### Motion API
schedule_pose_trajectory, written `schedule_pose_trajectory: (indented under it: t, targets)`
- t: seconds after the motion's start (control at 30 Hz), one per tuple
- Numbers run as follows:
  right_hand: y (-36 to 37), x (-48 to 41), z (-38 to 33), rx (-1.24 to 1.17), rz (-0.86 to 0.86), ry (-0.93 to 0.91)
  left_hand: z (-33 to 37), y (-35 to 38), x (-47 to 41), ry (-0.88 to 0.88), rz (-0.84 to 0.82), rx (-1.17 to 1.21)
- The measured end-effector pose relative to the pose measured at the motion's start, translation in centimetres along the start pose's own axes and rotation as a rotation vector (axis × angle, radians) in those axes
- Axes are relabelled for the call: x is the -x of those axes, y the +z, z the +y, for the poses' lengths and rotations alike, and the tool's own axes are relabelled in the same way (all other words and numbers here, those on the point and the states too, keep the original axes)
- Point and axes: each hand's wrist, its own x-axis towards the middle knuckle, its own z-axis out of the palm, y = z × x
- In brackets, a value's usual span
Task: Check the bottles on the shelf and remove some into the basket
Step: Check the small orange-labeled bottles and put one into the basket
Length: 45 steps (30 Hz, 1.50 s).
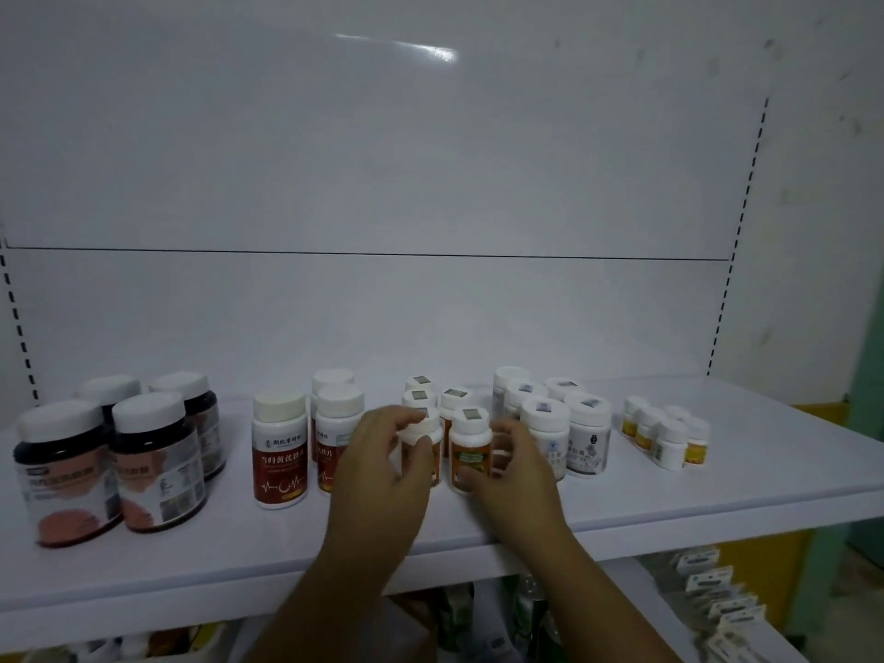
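Note:
On the white shelf (669, 495) stand groups of white-capped bottles. In the middle is a cluster of small orange-labelled bottles. My left hand (382, 476) grips the front left orange bottle (423, 435), fingers curled over its cap and side. My right hand (514, 476) holds the front right orange bottle (471, 452), thumb at its base and fingers behind it. Three more orange bottles (421, 392) stand behind them. No basket is in view.
Large dark jars (153, 461) stand at the left, red-labelled bottles (280, 452) left of centre, white bottles (586, 433) right of my hands, tiny yellow-labelled bottles (669, 435) far right. A lower shelf holds packets (717, 600) and other goods.

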Motion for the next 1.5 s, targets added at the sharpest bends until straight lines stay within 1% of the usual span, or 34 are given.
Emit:
schedule_pose_trajectory:
  t: [0.07,0.13,0.23,0.33,0.43,0.5,0.53,0.6,0.67,0.7,0.73,0.77,0.83,0.87,0.9,0.97,1.1,1.17,1.23,1.3,1.37,1.5]
  targets:
    - [0.6,-0.5,0.4,0.05,-0.01,0.014,-0.2,0.6,-1.6,0.066,-0.068,-0.185]
    - [1.0,-0.7,0.6,0.094,-0.008,0.017,-0.9,1.5,-3.0,0.041,-0.108,-0.339]
    - [1.4,-0.9,0.7,0.202,0.024,0.01,-1.9,2.5,-3.9,-0.046,-0.152,-0.475]
    - [1.7,-0.8,0.8,0.274,0.029,-0.021,-2.3,2.8,-3.8,-0.042,-0.134,-0.542]
    - [1.3,-0.3,0.4,0.242,0.076,-0.068,-2.0,2.3,-3.4,-0.011,-0.101,-0.464]
    - [1.1,0.0,0.8,0.163,0.151,-0.092,-1.4,1.6,-3.1,-0.008,-0.104,-0.393]
    - [1.0,0.4,1.2,0.101,0.203,-0.144,-1.1,1.0,-2.9,-0.018,-0.092,-0.344]
    - [0.5,1.8,2.0,0.044,0.276,-0.295,-0.2,-0.9,-2.4,-0.091,-0.019,-0.184]
    - [0.1,3.1,3.1,0.025,0.326,-0.35,1.0,-2.9,-2.1,-0.173,0.036,-0.028]
    - [-0.2,3.7,2.9,-0.062,0.28,-0.271,1.5,-3.6,-1.9,-0.219,0.029,0.034]
    - [-0.3,4.3,1.8,-0.215,0.174,-0.128,1.8,-4.1,-1.7,-0.269,0.005,0.095]
    - [-0.3,4.5,0.4,-0.391,-0.009,0.058,2.1,-4.3,-1.4,-0.319,-0.026,0.149]
    - [-0.3,4.8,-2.6,-0.652,-0.396,0.404,2.4,-4.2,-0.9,-0.381,-0.089,0.216]
    - [-0.3,5.0,-3.6,-0.75,-0.523,0.486,2.4,-4.1,-0.6,-0.386,-0.104,0.227]
    - [-0.2,5.0,-4.1,-0.833,-0.592,0.512,2.4,-4.0,-0.4,-0.383,-0.109,0.233]
    - [-0.4,5.4,-4.5,-0.946,-0.644,0.532,2.1,-4.2,-0.2,-0.374,-0.114,0.254]
    - [-0.6,6.2,-4.3,-1.057,-0.7,0.598,1.7,-4.7,0.3,-0.395,-0.147,0.329]
    - [-0.4,6.4,-4.3,-1.1,-0.711,0.583,1.6,-4.9,0.6,-0.42,-0.146,0.374]
    - [-0.1,6.5,-3.9,-1.144,-0.665,0.556,1.6,-4.9,0.8,-0.419,-0.117,0.399]
    - [0.0,6.6,-3.7,-1.186,-0.586,0.527,1.7,-5.0,0.9,-0.411,-0.043,0.394]
    - [0.0,6.7,-3.4,-1.163,-0.524,0.473,1.7,-5.0,1.1,-0.403,0.003,0.36]
    - [0.0,6.9,-3.3,-0.974,-0.422,0.32,2.1,-4.6,1.5,-0.398,-0.067,0.29]
